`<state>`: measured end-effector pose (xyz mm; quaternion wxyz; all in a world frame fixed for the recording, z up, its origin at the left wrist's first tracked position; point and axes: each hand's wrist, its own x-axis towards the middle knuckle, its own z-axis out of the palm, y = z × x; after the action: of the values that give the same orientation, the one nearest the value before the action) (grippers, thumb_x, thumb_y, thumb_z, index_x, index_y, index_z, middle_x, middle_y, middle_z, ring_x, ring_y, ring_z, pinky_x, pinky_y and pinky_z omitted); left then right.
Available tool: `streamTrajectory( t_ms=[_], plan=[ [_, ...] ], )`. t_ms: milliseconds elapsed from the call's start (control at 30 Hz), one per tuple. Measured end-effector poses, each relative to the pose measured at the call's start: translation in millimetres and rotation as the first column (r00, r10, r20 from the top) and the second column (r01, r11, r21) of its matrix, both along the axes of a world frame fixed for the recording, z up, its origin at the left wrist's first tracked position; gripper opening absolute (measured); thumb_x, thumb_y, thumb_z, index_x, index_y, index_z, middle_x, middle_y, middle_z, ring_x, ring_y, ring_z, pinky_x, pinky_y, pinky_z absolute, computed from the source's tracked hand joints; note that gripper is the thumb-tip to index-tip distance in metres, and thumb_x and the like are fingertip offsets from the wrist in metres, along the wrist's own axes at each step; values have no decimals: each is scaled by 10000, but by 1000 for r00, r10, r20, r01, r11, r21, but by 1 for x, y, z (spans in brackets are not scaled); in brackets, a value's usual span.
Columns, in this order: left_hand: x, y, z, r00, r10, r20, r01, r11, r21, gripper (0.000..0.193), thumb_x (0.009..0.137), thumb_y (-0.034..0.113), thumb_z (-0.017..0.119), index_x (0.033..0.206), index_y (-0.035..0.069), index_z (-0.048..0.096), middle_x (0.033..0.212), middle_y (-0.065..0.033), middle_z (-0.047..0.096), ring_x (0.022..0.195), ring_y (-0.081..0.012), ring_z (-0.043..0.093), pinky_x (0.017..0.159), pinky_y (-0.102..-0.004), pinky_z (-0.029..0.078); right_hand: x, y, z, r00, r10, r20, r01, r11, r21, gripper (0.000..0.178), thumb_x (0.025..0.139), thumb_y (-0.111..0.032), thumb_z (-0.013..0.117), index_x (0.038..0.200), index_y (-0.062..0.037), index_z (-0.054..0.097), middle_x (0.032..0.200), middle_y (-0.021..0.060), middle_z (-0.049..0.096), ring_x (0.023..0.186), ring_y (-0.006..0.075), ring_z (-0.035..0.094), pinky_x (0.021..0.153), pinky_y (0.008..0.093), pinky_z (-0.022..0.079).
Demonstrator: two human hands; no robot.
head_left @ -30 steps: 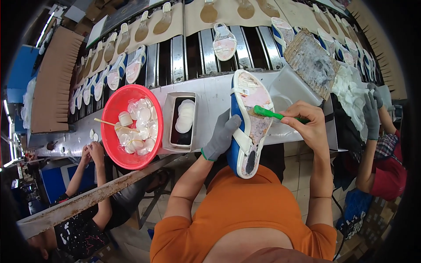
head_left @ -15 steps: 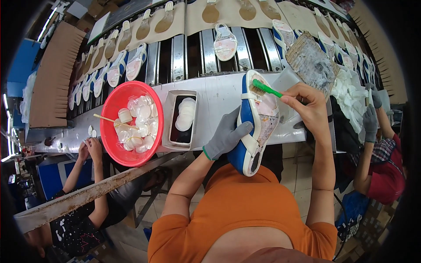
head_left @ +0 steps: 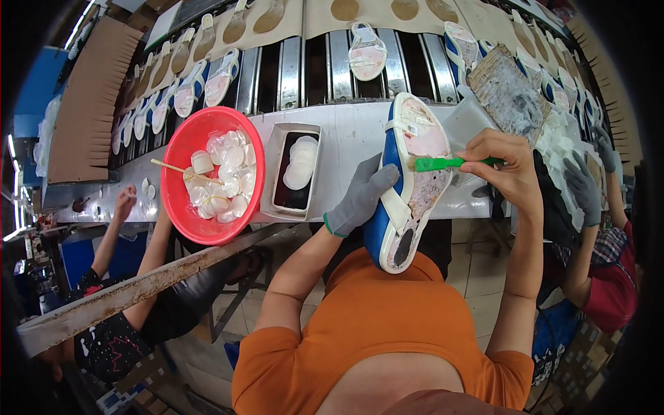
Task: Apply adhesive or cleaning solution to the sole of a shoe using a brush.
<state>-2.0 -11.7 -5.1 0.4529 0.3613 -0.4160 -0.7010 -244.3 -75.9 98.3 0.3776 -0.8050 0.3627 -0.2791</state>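
Observation:
In its grey glove, my left hand (head_left: 363, 197) grips a sandal (head_left: 423, 183) by its side, thumb over the white rim. The sandal has a blue side, white straps and a bare, blotchy pinkish top, turned up toward me with its toe end away. Bare-skinned, my right hand (head_left: 508, 164) pinches a green-handled brush (head_left: 443, 164). The brush's bristle end meets the sandal's white rim near the middle of its length.
To the left stand a red basin (head_left: 173, 207) of round clear pads and a box (head_left: 268, 166) with white discs. Sandals line a metal roller conveyor (head_left: 289, 76). A stained board (head_left: 508, 93) lies at the right. Co-workers' hands are at both sides, the right one's gloved (head_left: 584, 190).
The brush has moved from the sandal's toe end down to its middle. The sandal has turned flatter toward me. The left co-worker's hands have come apart.

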Motion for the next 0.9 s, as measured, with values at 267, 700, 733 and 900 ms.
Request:
streamTrajectory(
  t_ms=[267, 700, 733, 900],
  plan=[
    [0, 0, 1, 993, 99, -66, -95, 994, 60, 665, 906, 489, 498, 1255, -76, 480, 1097, -146, 623, 953, -167, 619, 835, -292, 499, 5, 9, 0, 995, -3, -104, -16, 984, -178, 138, 710, -23, 764, 813, 12, 680, 767, 68, 642, 669, 160, 615, 555, 259, 447],
    [-2, -4, -11, 963, 249, -101, -243, 968, 67, 650, 922, 486, 482, 1244, -78, 481, 1097, -154, 623, 954, -179, 629, 831, -301, 506, 14, 35, -8, 986, -129, -105, 101, 965, -240, 130, 716, -31, 760, 808, -7, 671, 773, 67, 641, 647, 159, 604, 516, 248, 424],
    [-2, -5, -10, 963, 250, -100, -244, 967, 68, 650, 922, 486, 482, 1244, -78, 481, 1097, -154, 623, 954, -179, 629, 831, -301, 506, 15, 33, -9, 981, -176, -86, 152, 961, -233, 120, 722, -29, 755, 807, -10, 673, 777, 68, 642, 642, 160, 603, 510, 252, 417],
    [3, -8, -6, 947, 300, -119, -293, 954, 72, 666, 922, 502, 484, 1259, -72, 462, 1105, -152, 613, 946, -181, 635, 818, -298, 512, 17, 58, -6, 984, -6, -179, -31, 978, -207, 122, 728, -34, 752, 821, -13, 676, 783, 67, 647, 638, 155, 602, 499, 251, 412]
  ],
)
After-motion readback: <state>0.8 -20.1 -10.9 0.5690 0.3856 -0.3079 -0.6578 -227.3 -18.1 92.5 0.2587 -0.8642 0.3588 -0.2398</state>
